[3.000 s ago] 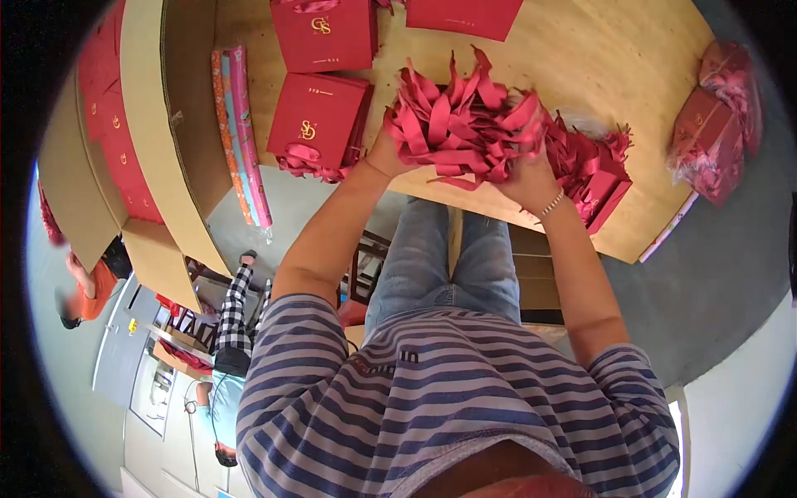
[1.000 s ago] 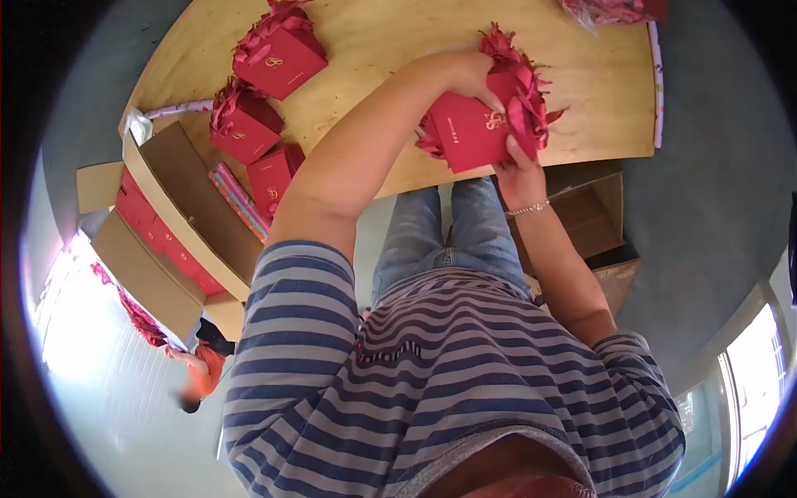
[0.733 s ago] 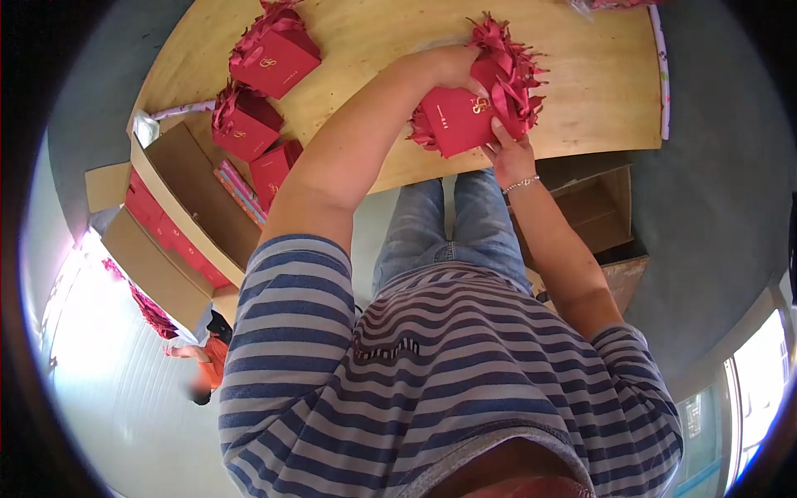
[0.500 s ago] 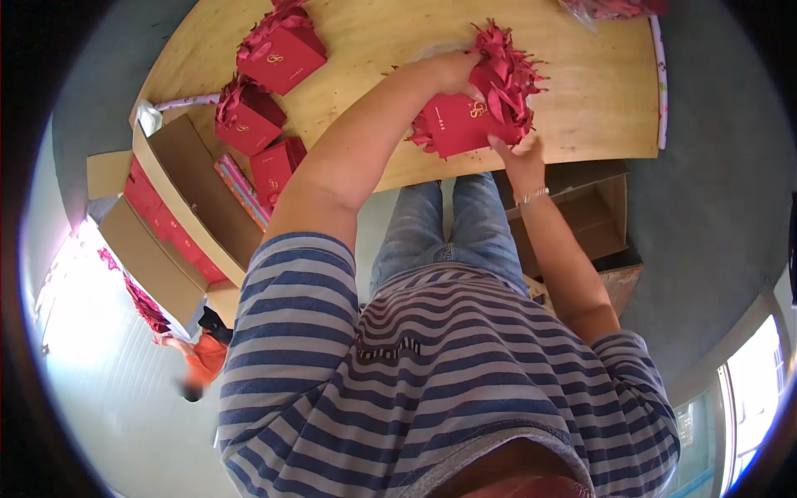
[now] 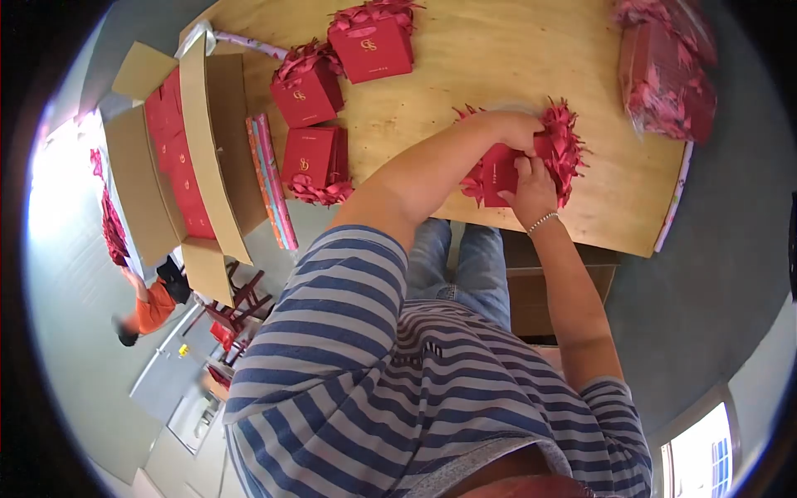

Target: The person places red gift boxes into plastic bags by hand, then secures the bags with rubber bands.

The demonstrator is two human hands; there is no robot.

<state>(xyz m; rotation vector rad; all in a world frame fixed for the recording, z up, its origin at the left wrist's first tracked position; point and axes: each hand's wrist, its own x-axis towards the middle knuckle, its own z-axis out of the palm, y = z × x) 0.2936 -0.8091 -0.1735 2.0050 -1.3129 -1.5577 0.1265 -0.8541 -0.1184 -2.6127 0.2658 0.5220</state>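
A small stack of red gift bags (image 5: 498, 176) with ribbon tufts sits in front of me by the near table edge. My left hand (image 5: 519, 129) reaches over the top of the stack, its fingers closed around the upper part by the ribbons. Against the front face rests my right hand (image 5: 535, 189), fingers bent and gripping the bags near the ribbon tuft (image 5: 569, 153). My two hands almost touch, so the fingertips are partly hidden.
More red gift bags (image 5: 371, 48) stand in groups on the wooden table (image 5: 465, 58). Plastic-wrapped bags (image 5: 668, 79) lie at the right. An open cardboard box (image 5: 235, 141) full of red bags stands left, beside wrapped rolls (image 5: 271, 183). A person in orange (image 5: 155, 307) is farther left.
My view has turned, so the table and boxes sit differently. My right hand has moved from the bags' lower corner up onto their front, close to my left hand.
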